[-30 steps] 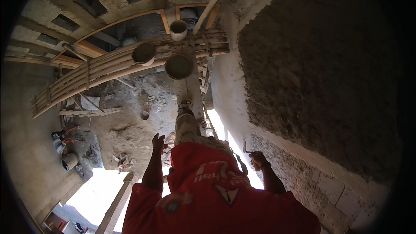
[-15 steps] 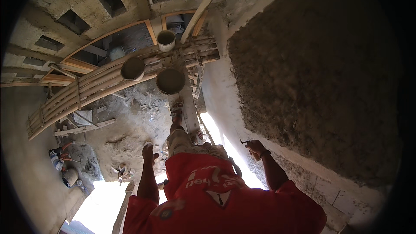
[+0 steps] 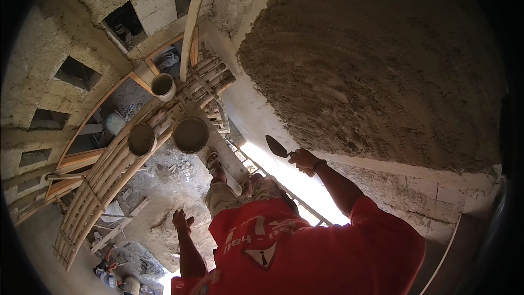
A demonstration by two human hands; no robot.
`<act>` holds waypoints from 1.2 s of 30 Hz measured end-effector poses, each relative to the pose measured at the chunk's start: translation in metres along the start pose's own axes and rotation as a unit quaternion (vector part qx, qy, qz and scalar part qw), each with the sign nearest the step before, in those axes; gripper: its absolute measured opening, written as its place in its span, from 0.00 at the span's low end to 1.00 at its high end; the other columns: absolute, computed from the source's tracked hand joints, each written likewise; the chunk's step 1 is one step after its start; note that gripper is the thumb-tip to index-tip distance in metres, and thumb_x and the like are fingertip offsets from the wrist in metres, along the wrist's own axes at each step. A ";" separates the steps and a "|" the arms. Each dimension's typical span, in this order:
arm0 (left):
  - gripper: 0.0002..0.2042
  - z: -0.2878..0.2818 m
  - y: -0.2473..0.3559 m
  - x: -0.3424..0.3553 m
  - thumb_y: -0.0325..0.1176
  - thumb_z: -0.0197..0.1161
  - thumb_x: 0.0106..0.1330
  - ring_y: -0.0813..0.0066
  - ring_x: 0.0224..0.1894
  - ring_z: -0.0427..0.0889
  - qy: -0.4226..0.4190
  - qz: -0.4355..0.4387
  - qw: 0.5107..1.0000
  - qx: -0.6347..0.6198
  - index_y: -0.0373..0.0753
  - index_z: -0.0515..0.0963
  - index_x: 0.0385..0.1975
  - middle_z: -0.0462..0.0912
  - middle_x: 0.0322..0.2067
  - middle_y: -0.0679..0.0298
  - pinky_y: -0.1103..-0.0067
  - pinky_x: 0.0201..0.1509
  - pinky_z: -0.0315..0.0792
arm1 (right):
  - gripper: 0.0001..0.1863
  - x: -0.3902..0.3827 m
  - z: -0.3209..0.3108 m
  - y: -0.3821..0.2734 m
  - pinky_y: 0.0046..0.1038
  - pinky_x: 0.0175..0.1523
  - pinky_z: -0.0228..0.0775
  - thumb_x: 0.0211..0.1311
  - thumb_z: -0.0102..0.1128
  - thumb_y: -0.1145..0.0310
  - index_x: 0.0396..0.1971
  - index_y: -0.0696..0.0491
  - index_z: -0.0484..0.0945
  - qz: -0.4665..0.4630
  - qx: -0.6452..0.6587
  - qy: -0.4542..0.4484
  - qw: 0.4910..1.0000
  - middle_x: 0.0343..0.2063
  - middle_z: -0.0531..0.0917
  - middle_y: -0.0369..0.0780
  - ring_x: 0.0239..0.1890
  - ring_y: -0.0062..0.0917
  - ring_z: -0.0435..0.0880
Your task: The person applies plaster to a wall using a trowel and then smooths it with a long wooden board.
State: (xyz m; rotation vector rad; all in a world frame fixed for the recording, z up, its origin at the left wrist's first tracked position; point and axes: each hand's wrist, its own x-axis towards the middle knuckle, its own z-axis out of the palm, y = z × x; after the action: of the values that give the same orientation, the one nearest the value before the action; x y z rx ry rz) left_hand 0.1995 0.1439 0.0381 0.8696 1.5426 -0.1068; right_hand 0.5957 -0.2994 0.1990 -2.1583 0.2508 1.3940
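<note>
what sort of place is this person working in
Probably a building under construction or renovation: there's a pole scaffold bearing buckets, a partly plastered wall, and a trowel in the person's right hand.

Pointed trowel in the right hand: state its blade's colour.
Dark grey-brown trowel blade, best seen in head view.

Grip of the trowel (image 3: 277, 146) seemingly hidden within the right hand (image 3: 304, 160)
</note>
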 end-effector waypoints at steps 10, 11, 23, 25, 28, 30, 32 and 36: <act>0.31 0.044 0.039 0.020 0.37 0.60 0.63 0.60 0.50 0.74 -0.049 0.015 0.998 0.035 0.40 0.58 0.66 0.71 0.51 0.53 0.67 0.32 0.82 | 0.22 -0.034 0.041 0.123 0.35 0.32 0.72 0.51 0.66 0.53 0.31 0.59 0.83 0.149 -0.111 0.047 0.981 0.21 0.82 0.44 0.23 0.31 0.80; 0.30 0.043 0.040 0.022 0.37 0.59 0.64 0.60 0.51 0.74 -0.045 0.017 0.998 0.030 0.40 0.58 0.65 0.71 0.52 0.53 0.67 0.32 0.82 | 0.22 -0.035 0.043 0.123 0.34 0.30 0.71 0.52 0.65 0.53 0.30 0.60 0.83 0.168 -0.080 0.023 0.982 0.20 0.81 0.43 0.22 0.30 0.79; 0.30 0.073 0.043 -0.009 0.34 0.59 0.62 0.60 0.27 0.82 -0.042 0.005 0.998 0.036 0.35 0.59 0.65 0.75 0.44 0.53 0.71 0.25 0.81 | 0.18 -0.035 0.065 0.102 0.29 0.23 0.69 0.64 0.56 0.56 0.33 0.58 0.78 0.106 0.022 0.023 0.994 0.23 0.79 0.40 0.21 0.23 0.77; 0.30 0.074 0.037 -0.011 0.34 0.59 0.62 0.60 0.26 0.82 -0.040 -0.003 0.999 0.015 0.35 0.60 0.65 0.75 0.44 0.53 0.71 0.25 0.81 | 0.19 -0.029 0.053 0.103 0.27 0.23 0.70 0.67 0.53 0.53 0.38 0.57 0.75 0.071 0.032 0.023 0.997 0.26 0.82 0.41 0.18 0.22 0.75; 0.27 0.072 0.032 -0.016 0.34 0.60 0.64 0.60 0.41 0.79 -0.050 -0.029 0.998 0.018 0.36 0.62 0.62 0.73 0.47 0.53 0.66 0.32 0.83 | 0.15 -0.019 0.041 0.088 0.25 0.19 0.68 0.66 0.55 0.56 0.39 0.54 0.74 0.141 0.099 0.047 0.984 0.22 0.78 0.37 0.16 0.20 0.73; 0.28 0.066 0.027 -0.016 0.34 0.60 0.63 0.60 0.40 0.80 -0.031 -0.053 0.998 0.002 0.36 0.61 0.63 0.73 0.47 0.53 0.67 0.32 0.83 | 0.13 -0.010 0.031 0.061 0.25 0.18 0.66 0.62 0.60 0.61 0.39 0.55 0.73 0.099 0.050 0.018 0.994 0.19 0.76 0.35 0.16 0.18 0.73; 0.28 0.059 0.021 -0.013 0.34 0.60 0.63 0.60 0.36 0.81 -0.022 -0.035 0.999 0.000 0.35 0.61 0.63 0.73 0.47 0.52 0.68 0.32 0.83 | 0.16 -0.004 0.036 0.025 0.24 0.18 0.64 0.65 0.54 0.56 0.32 0.55 0.74 0.064 0.077 0.054 0.993 0.17 0.74 0.34 0.14 0.18 0.70; 0.30 0.056 0.030 -0.007 0.34 0.60 0.62 0.60 0.34 0.81 0.001 -0.023 1.000 -0.010 0.34 0.60 0.63 0.74 0.47 0.51 0.68 0.32 0.82 | 0.18 0.027 0.049 0.006 0.24 0.17 0.61 0.66 0.51 0.54 0.27 0.55 0.74 0.000 0.034 0.078 0.996 0.16 0.74 0.33 0.13 0.16 0.68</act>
State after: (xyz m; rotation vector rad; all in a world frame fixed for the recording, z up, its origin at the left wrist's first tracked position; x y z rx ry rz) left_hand 0.2614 0.1317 0.0453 0.8196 1.5638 -0.1239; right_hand 0.5665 -0.2741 0.1580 -2.2130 0.3516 1.2001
